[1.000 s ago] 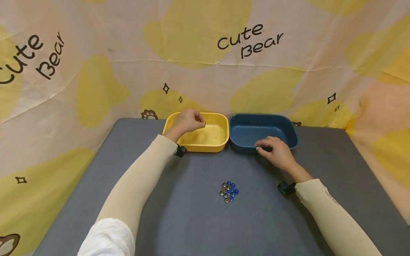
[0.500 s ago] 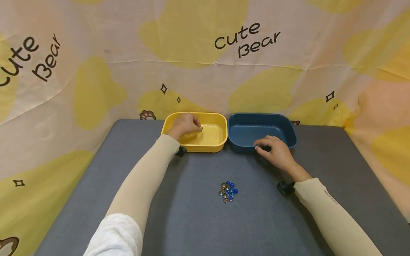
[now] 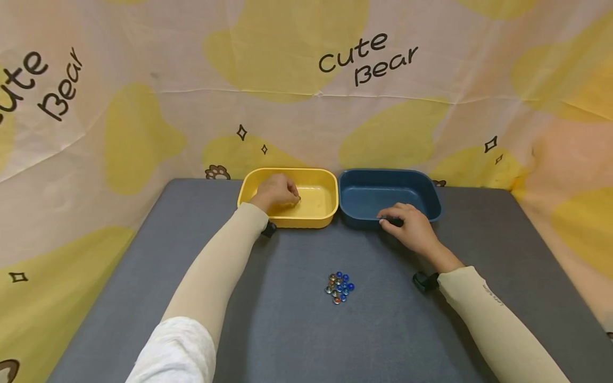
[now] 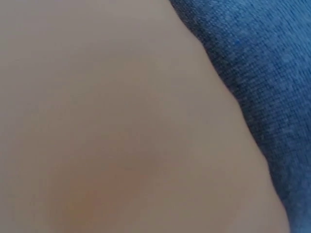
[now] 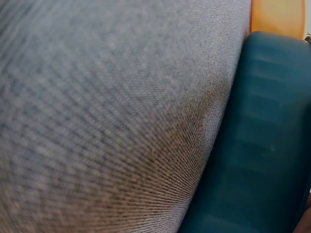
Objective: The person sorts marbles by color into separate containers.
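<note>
In the head view my left hand (image 3: 278, 191) reaches down into the yellow bin (image 3: 313, 217), fingertips pinching a small marble (image 3: 299, 198), mostly hidden. Its blurred skin fills most of the left wrist view. My right hand (image 3: 411, 227) is at the front rim of the blue bin (image 3: 354, 215), fingers bent and thumb close to them. Whether the right fingertips hold something small or just touch the rim cannot be made out. A cluster of glass marbles (image 3: 339, 288), some blue and some amber or clear, lies on the grey table in front of the bins.
Both bins stand side by side at the back of the grey table (image 3: 287, 330). Behind them hangs a printed cloth (image 3: 287, 122). The right wrist view shows the blue bin's outer wall (image 5: 257, 131) and an edge of the yellow bin (image 5: 279, 17).
My left hand has lowered into the yellow bin with the marble at its fingertips. The right hand has stayed by the blue bin's rim. The head view has shifted slightly.
</note>
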A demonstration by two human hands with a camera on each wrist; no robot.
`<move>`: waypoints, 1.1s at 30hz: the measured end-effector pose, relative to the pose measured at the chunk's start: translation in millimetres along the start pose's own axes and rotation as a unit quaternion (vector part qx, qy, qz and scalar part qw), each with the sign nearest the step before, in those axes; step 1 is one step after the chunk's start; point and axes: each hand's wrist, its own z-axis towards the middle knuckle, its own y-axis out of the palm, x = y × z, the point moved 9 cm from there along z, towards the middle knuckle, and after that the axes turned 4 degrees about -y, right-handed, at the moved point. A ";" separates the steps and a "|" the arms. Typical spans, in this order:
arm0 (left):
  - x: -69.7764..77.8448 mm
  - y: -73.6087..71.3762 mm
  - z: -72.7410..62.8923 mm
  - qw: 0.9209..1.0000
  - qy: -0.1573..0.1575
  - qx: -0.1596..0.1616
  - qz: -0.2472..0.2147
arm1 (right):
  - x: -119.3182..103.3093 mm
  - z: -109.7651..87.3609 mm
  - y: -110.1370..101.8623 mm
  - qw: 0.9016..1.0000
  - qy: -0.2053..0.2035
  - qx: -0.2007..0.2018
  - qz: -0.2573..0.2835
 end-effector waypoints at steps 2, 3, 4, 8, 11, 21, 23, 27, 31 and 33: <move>0.1 0.6 -1.1 1.000 0.002 -0.001 0.008 | -0.1 -0.1 0.5 1.000 0.003 -0.001 0.000; -0.2 1.1 -1.4 1.000 0.002 -0.001 0.011 | -0.1 -0.2 0.8 1.000 0.004 -0.003 0.000; -0.3 1.4 -1.7 1.000 0.003 0.000 0.015 | -0.1 -0.3 1.1 1.000 0.006 -0.004 0.000; -1.5 2.3 -2.8 1.000 0.005 0.001 0.019 | -0.4 -0.5 2.3 1.000 0.008 -0.006 0.000; -1.9 2.4 -3.2 1.000 0.006 0.000 0.020 | -1.4 -0.5 2.4 1.000 0.004 -0.003 0.000; -1.5 1.1 -4.2 1.000 0.003 -0.005 0.015 | -2.8 0.2 1.2 1.000 -0.003 0.006 -0.001; 0.5 0.8 -4.9 1.000 0.010 -0.006 0.011 | -2.8 0.3 0.7 1.000 -0.002 0.007 -0.001; 4.7 -1.3 -9.2 1.000 0.022 -0.008 0.019 | -2.3 0.6 0.7 1.000 -0.002 0.007 -0.003; 9.7 -4.2 -16.3 0.999 0.034 -0.010 0.036 | -1.5 0.6 0.6 1.000 0.000 0.005 -0.004; 12.1 -5.7 -20.2 0.998 0.041 -0.010 0.041 | -1.2 0.5 -0.2 1.000 0.000 0.007 -0.004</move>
